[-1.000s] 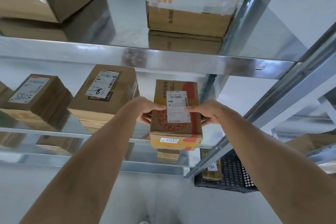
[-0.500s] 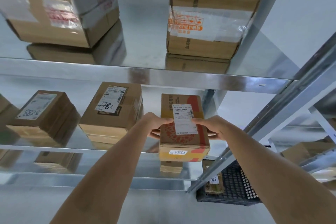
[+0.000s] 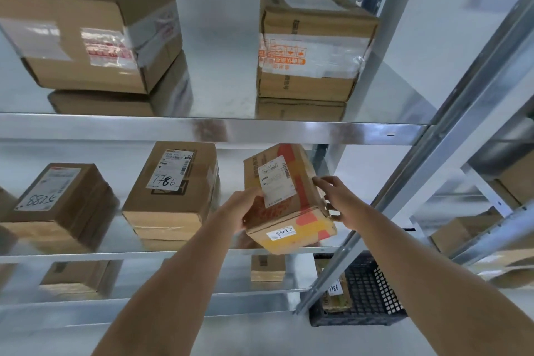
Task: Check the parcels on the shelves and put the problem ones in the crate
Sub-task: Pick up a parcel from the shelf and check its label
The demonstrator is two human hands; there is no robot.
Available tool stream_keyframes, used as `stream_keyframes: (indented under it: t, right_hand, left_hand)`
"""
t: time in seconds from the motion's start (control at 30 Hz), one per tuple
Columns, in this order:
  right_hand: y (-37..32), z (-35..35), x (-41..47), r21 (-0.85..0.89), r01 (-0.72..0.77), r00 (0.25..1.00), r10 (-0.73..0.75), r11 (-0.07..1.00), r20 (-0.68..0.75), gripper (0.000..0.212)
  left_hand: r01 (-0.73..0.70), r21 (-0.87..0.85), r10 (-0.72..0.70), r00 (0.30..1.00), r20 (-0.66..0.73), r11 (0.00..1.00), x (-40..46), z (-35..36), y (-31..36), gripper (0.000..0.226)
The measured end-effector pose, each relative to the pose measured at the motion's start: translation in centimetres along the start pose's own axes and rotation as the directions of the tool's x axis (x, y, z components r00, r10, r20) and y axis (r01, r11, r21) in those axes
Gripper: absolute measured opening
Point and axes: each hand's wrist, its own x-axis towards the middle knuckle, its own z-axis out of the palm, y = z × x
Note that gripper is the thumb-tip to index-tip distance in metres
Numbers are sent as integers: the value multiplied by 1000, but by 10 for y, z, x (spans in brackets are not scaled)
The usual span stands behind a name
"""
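Note:
A small brown parcel (image 3: 289,217) with a white label, red-orange print and a "5917" sticker is tilted, lifted just off the middle shelf (image 3: 86,254). My left hand (image 3: 242,208) grips its left side, thumb by the label. At the parcel's right side my right hand (image 3: 341,202) holds it with fingers spread along the edge. The black mesh crate (image 3: 372,298) sits on the floor at the lower right, behind the shelf post. It holds a parcel marked "1786" (image 3: 333,289).
Two more parcels, "7786" (image 3: 170,188) and a smaller one (image 3: 57,199), stand left on the middle shelf. The upper shelf (image 3: 202,128) carries two taped boxes (image 3: 89,32), (image 3: 312,43). A slanted steel upright (image 3: 404,196) runs between parcel and crate. More boxes lie below.
The parcel has come off the shelf and tilted, its right end turned up and back. My view has risen, showing more of the upper shelf.

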Motion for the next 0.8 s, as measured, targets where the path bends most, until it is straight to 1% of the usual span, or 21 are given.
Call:
stream_keyframes:
  t: [0.1,0.2,0.3,0.4,0.47,0.53,0.57,0.63,0.67,0.7,0.8]
  right_hand:
    - [-8,-8,1,-53,67,998,-67,996,12,39]
    - [-10,-12,7,-124,86,996,-85,989,14,43]
    - [-7,-12,17,-112,75,997,-72,991,31,35]
    - [-8,-6,16,-102,55,995,-46,993,86,28]
    - [-7,-2,16,-93,37,992,-26,995,120,29]
    - [-6,-1,16,-87,10,990,2,996,142,35]
    - [-7,-1,15,-89,-5,987,19,996,160,36]
    - [-7,-2,15,-112,-27,979,49,993,197,36]
    - [-8,-3,15,-123,-34,976,60,992,211,35]
    - [-9,-3,15,-137,-37,973,67,990,219,35]
    - [-12,1,17,-175,-34,969,75,984,237,39]
  left_hand:
    - [17,-42,-16,1000,19,999,-1,3,-5,27]
    - [-3,39,4,1000,-19,999,-2,4,-10,22]
    - [17,134,-7,997,-73,991,-3,1,-10,26]
    - [81,197,-59,992,-116,977,-7,-7,-8,31]
    - [79,158,-61,992,-115,984,-15,-9,-2,34]
    - [41,94,-30,993,-114,995,-23,-10,5,32]
    - [19,59,-13,994,-106,998,-24,-12,8,35]
    - [14,-6,-15,999,-53,1000,-24,-18,14,58]
    - [15,9,-15,1000,-25,1000,-25,-20,17,67]
    - [8,53,-8,1000,-7,999,-23,-21,17,70]
    - [-15,232,18,1000,-13,973,-25,-20,18,55]
